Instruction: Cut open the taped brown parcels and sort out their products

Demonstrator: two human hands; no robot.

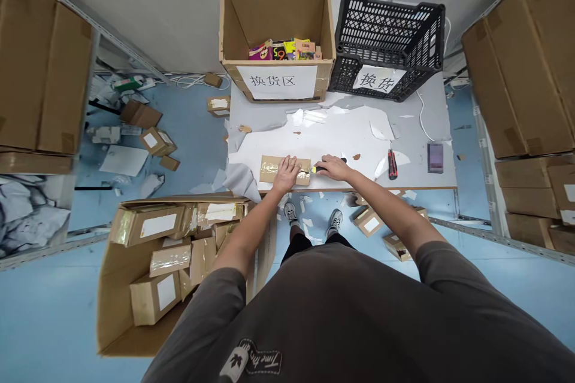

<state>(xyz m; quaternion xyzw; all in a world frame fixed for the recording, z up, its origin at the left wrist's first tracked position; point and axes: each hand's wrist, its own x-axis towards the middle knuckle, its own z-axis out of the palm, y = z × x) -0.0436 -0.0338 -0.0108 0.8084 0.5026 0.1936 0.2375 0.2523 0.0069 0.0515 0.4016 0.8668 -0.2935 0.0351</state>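
A small cardboard box wrapped in shiny clear tape lies flat near the table's front edge. My left hand rests on the right part of this box and presses it down, fingers spread. Just right of the box, my right hand is closed round a cutter with a yellow and dark body. The cutter's tip points left, at the box's right end. How deep the blade sits in the tape is too small to tell.
Behind stand an open carton of colourful packs and a black crate. A red-black tool, a phone and paper scraps lie on the table. A large carton of parcels stands at lower left.
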